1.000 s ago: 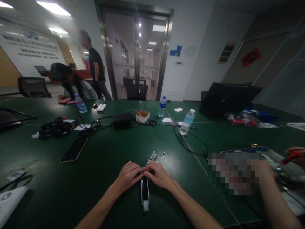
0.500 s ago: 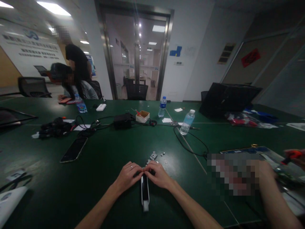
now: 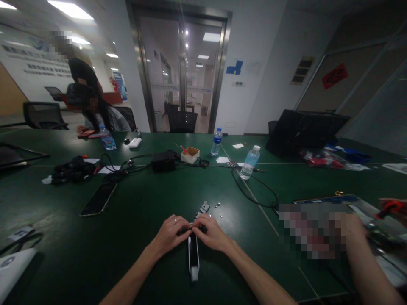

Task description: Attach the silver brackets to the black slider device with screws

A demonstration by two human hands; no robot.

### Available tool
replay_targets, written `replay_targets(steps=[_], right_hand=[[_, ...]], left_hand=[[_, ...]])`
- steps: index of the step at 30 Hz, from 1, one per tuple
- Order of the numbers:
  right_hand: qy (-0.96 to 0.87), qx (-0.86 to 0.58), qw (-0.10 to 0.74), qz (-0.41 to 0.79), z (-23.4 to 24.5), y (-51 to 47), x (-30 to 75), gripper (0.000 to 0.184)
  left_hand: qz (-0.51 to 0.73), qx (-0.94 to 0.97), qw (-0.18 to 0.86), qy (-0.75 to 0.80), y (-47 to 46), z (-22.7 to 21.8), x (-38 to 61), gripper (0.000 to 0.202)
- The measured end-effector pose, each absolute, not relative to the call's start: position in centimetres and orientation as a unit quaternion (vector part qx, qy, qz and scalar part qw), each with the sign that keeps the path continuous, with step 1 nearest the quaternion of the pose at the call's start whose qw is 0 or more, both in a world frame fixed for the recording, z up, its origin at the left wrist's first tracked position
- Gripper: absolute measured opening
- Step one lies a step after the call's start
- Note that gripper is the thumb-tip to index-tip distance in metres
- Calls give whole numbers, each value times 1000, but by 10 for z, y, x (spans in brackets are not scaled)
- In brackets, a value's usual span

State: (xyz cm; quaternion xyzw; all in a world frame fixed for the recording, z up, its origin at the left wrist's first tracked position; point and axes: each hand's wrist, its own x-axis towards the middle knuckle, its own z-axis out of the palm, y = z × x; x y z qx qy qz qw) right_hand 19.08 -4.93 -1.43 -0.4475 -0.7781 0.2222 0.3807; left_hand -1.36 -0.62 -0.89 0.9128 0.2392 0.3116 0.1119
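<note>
The left hand (image 3: 170, 235) and right hand (image 3: 211, 233) close their grip on a small dark part (image 3: 192, 229), above a slim black-and-white device (image 3: 193, 254), a small silver metal bracket (image 3: 204, 207) just beyond.

A steel-framed glass door (image 3: 159, 72) stands in the white wall (image 3: 257, 101) (black office chair (image 3: 182, 122) before it), under ceiling lights (image 3: 70, 8).
</note>
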Motion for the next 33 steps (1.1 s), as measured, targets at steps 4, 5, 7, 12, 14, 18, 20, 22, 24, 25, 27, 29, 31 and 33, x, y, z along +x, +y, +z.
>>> replay_targets(steps=[4, 5, 7, 12, 14, 18, 20, 22, 24, 25, 27, 29, 31, 33], right_hand=[[-772, -459, 389, 206, -16, -48, 193, 11], [-770, -464, 389, 201, -16, -48, 194, 11], [-766, -474, 389, 193, -16, -47, 195, 11], [-758, -493, 389, 174, -13, -46, 197, 10], [-758, -502, 382, 165, -13, -46, 197, 11], [-759, -521, 354, 163, -15, -44, 198, 13], [-758, -527, 348, 165, -15, -44, 198, 12], [-756, -528, 348, 166, -14, -45, 198, 12], [-756, -528, 349, 168, -14, -45, 198, 12], [-756, -527, 350, 170, -14, -45, 198, 13], [-755, -524, 353, 176, -13, -45, 198, 13], [-754, -522, 357, 180, -14, -46, 198, 14], [-753, -521, 360, 181, -15, -45, 198, 14], [-751, -519, 365, 181, -16, -45, 198, 15]], left_hand=[[248, 912, 157, 285, 2, -3, -25, 10], [228, 912, 168, 297, 4, -2, -28, 8], [199, 908, 187, 319, 8, -2, -34, 8], [174, 901, 216, 334, 11, -6, -38, 8], [177, 901, 221, 329, 11, -8, -36, 8], [179, 900, 225, 329, 11, -9, -35, 9], [177, 899, 225, 331, 11, -8, -35, 9], [173, 900, 226, 330, 10, -6, -35, 9], [170, 901, 226, 330, 9, -4, -35, 9], [169, 901, 227, 330, 9, -3, -35, 9], [167, 900, 226, 332, 8, -1, -34, 10], [167, 900, 224, 335, 7, -1, -33, 10], [169, 899, 224, 337, 7, -1, -33, 10], [176, 897, 226, 335, 7, -1, -33, 9]])
